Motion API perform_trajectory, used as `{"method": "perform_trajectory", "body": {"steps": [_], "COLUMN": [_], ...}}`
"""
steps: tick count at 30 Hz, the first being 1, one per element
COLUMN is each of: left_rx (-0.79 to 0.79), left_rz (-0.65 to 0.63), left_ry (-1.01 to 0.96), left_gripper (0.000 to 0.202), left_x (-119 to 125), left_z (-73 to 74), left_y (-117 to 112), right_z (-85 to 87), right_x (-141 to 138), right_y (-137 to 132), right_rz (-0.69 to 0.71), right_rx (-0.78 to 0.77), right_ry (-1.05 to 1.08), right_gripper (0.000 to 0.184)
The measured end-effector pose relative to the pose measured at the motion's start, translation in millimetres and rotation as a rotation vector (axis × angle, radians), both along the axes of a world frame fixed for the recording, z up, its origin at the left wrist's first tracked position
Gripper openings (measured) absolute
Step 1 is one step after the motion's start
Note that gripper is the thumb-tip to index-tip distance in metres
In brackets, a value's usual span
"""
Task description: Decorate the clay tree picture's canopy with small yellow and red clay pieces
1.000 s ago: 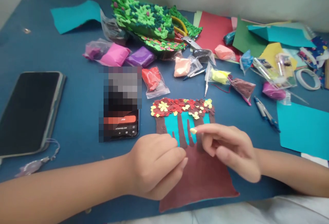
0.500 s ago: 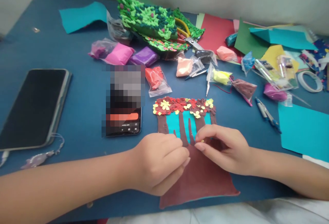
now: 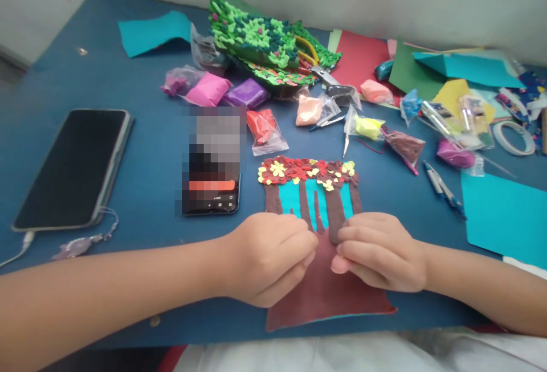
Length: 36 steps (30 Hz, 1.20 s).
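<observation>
In front of me lies a clay picture (image 3: pixel 331 298) on turquoise sheet, with brown trunks, a plain brown lower part and a top band of red, brown and yellow clay petals (image 3: pixel 299 172). My left hand (image 3: pixel 273 261) is closed over its left side, with thumb and fingertips pinched together. Whatever those fingers hold is hidden. My right hand (image 3: pixel 380 252) is over the right side, its fingers curled and pressed to the thumb near a brown trunk. I cannot make out anything between them.
Left of the picture are a lit phone (image 3: pixel 213 201) and a larger dark tablet-like device (image 3: pixel 72 167) on a cable. Behind lie bagged clays, such as a red clay packet (image 3: pixel 262 127), and a green clay-covered pouch (image 3: pixel 256 36). A compass (image 3: pixel 444 189) and turquoise sheet (image 3: pixel 504 218) are right.
My right fingers have closed; a small yellowish bit seen at their tips before is now out of sight. My left hand stays pinched. The whole view has shifted slightly.
</observation>
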<state>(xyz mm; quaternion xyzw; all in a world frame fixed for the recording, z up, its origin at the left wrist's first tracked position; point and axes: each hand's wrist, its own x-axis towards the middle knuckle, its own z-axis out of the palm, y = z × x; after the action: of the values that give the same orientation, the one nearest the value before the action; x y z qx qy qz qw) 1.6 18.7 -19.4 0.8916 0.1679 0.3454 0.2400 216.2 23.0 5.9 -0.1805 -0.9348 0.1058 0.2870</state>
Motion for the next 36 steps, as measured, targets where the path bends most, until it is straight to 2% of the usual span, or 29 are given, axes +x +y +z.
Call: {"method": "perform_trajectory", "body": {"steps": [3, 5, 8, 12, 16, 19, 23, 26, 31, 36], "left_rx": [0.030, 0.060, 0.091, 0.098, 0.080, 0.108, 0.144, 0.156, 0.142, 0.171], "left_rz": [0.005, 0.009, 0.009, -0.001, -0.026, -0.065, -0.105, -0.109, -0.117, -0.092], "left_ry": [0.029, 0.053, 0.088, 0.094, 0.058, 0.109, 0.150, 0.154, 0.119, -0.042], "left_gripper": [0.019, 0.024, 0.029, 0.028, 0.026, 0.029, 0.031, 0.031, 0.032, 0.036], "left_x": [0, 0, -1, -1, 0, -1, -2, -2, -1, 0], "left_z": [0.6, 2.5, 4.6, 3.9, 3.2, 4.9, 6.5, 6.6, 4.1, -3.7], "left_y": [-1, -1, 0, -1, -1, 0, 0, 0, -1, -8], "right_z": [-0.6, -0.7, -2.3, -11.0, -16.8, -9.4, 6.5, 11.3, 8.2, 6.1], "right_x": [0, 0, 0, 1, 5, 9, 10, 9, 10, 12], "right_y": [1, 2, 0, -5, -6, -4, 2, 5, 5, 4], "right_rz": [0.083, 0.111, 0.074, -0.024, -0.027, -0.054, -0.082, -0.062, -0.032, 0.006], "right_rx": [0.256, 0.302, 0.319, 0.352, 0.313, 0.274, 0.243, 0.288, 0.304, 0.325], "right_ry": [-0.062, -0.084, -0.072, 0.036, 0.065, 0.026, -0.077, -0.118, -0.121, -0.122], "right_gripper": [0.021, 0.023, 0.026, 0.019, 0.033, 0.029, 0.006, 0.013, 0.022, 0.019]}}
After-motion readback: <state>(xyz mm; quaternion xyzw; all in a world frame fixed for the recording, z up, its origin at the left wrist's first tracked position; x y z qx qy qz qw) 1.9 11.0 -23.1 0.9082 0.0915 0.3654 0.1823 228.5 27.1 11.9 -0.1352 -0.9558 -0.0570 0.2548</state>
